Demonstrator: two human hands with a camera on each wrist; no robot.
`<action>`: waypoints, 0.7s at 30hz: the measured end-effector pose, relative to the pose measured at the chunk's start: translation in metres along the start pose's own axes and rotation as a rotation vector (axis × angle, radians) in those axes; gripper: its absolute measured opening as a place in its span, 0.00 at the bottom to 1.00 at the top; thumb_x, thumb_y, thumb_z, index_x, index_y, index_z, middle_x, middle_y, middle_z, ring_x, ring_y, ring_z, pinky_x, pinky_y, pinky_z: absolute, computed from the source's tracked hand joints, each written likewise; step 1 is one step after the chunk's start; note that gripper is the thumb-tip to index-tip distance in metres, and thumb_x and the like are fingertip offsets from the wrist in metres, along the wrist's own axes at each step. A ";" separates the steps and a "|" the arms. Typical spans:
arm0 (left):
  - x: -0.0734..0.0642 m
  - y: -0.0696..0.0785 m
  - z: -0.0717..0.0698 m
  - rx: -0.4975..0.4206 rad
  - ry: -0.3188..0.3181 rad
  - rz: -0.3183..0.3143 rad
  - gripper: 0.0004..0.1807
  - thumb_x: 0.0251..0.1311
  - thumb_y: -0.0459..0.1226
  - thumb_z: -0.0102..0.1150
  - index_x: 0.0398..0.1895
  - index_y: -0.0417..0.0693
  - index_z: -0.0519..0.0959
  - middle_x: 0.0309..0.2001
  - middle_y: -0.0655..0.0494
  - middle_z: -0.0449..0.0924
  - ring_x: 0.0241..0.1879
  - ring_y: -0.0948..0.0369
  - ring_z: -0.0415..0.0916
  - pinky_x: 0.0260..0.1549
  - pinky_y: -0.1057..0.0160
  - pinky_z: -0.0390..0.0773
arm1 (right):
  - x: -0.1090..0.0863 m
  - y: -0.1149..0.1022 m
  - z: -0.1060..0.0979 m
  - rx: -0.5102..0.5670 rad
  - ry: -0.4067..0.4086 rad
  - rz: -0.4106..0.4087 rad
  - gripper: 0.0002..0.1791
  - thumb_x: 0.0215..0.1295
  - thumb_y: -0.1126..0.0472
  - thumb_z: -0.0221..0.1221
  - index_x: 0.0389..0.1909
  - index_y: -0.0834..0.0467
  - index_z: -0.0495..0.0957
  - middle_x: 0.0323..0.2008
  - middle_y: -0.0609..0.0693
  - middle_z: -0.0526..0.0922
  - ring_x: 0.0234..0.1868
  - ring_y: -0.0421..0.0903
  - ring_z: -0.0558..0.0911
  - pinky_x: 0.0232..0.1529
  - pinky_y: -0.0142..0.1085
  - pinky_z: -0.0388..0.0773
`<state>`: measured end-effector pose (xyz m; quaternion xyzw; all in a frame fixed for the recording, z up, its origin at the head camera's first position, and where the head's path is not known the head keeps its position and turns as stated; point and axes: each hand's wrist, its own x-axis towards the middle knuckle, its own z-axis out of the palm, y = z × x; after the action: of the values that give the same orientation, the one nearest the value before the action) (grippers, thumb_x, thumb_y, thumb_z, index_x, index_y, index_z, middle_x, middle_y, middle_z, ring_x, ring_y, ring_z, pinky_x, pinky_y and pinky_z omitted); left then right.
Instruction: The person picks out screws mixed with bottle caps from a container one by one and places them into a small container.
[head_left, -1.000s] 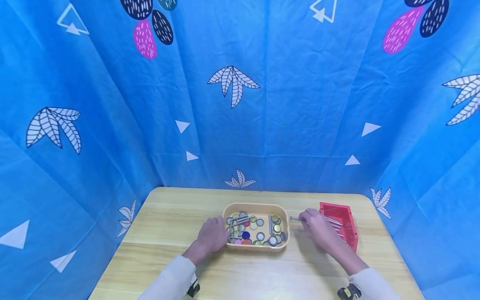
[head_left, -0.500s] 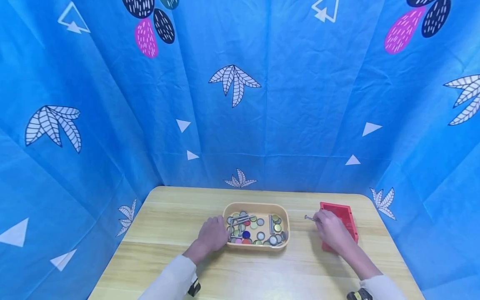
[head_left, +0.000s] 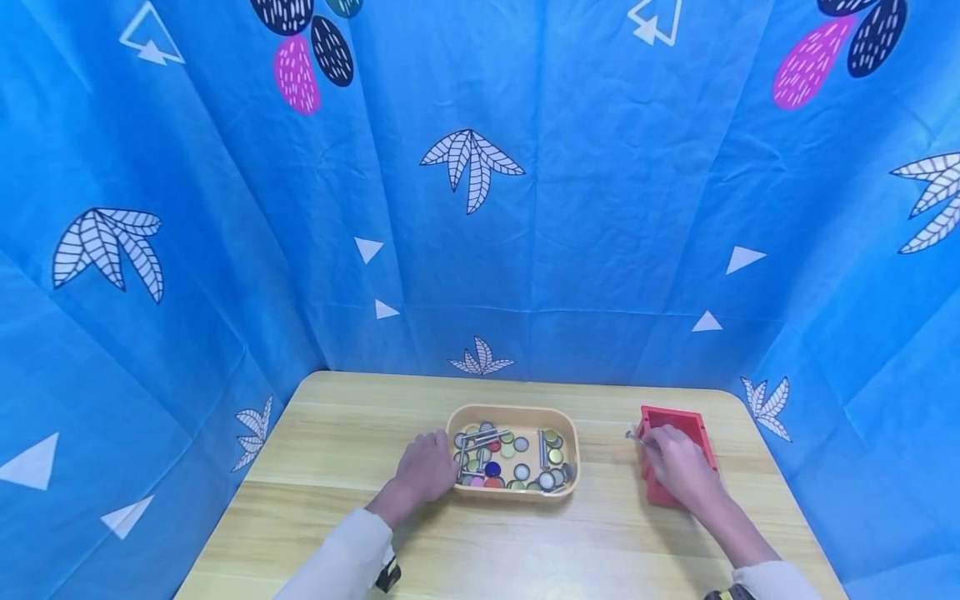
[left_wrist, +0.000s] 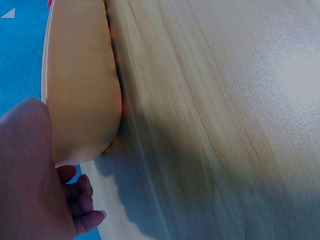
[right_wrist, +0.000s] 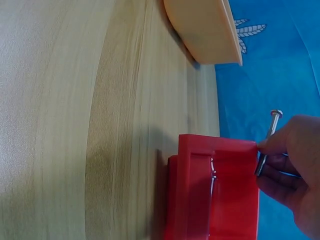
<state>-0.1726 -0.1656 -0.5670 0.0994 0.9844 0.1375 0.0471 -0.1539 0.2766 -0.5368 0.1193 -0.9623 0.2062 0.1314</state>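
Note:
A tan tray point(head_left: 517, 495) holds several bottle caps point(head_left: 521, 472) and metal bolts point(head_left: 482, 437). My left hand point(head_left: 426, 467) grips its left end; in the left wrist view the thumb lies at the rim and the fingers curl by the end wall point(left_wrist: 82, 100). Between thumb and fingers, my right hand point(head_left: 681, 467) pinches a silver bolt point(right_wrist: 272, 125), its head pointing away from the palm. That hand is over the red bin point(head_left: 663, 495), at its rim in the right wrist view. Bolts inside the bin are mostly hidden by its wall and the hand.
A light wooden table point(head_left: 517, 550) carries both containers, with a gap between tray and bin. Blue patterned cloth point(head_left: 600, 250) hangs behind the table and along both sides.
My right hand has moved right with the bolt, from the gap beside the tray to over the red bin. The left hand and tray have stayed put.

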 end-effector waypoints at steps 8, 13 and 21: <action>0.000 0.000 0.001 0.004 0.007 0.005 0.18 0.61 0.43 0.56 0.43 0.37 0.73 0.31 0.50 0.69 0.30 0.55 0.65 0.30 0.58 0.68 | -0.002 0.007 -0.003 -0.021 0.025 0.005 0.13 0.57 0.70 0.72 0.44 0.66 0.85 0.39 0.60 0.87 0.44 0.60 0.87 0.47 0.55 0.86; -0.001 0.002 -0.001 0.010 0.020 0.014 0.18 0.61 0.43 0.56 0.43 0.35 0.73 0.30 0.49 0.69 0.30 0.55 0.66 0.29 0.57 0.69 | -0.005 0.009 -0.006 -0.039 0.033 0.002 0.14 0.56 0.72 0.71 0.43 0.68 0.85 0.38 0.62 0.87 0.43 0.61 0.87 0.45 0.55 0.86; -0.001 0.002 -0.003 0.027 0.013 0.010 0.17 0.61 0.43 0.56 0.42 0.36 0.73 0.30 0.49 0.69 0.30 0.55 0.66 0.29 0.56 0.70 | -0.009 0.010 -0.009 -0.073 0.015 0.064 0.12 0.56 0.74 0.67 0.42 0.72 0.83 0.34 0.63 0.85 0.36 0.59 0.86 0.40 0.54 0.86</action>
<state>-0.1712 -0.1649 -0.5637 0.1040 0.9859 0.1251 0.0386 -0.1469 0.2912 -0.5354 0.0820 -0.9715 0.1760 0.1363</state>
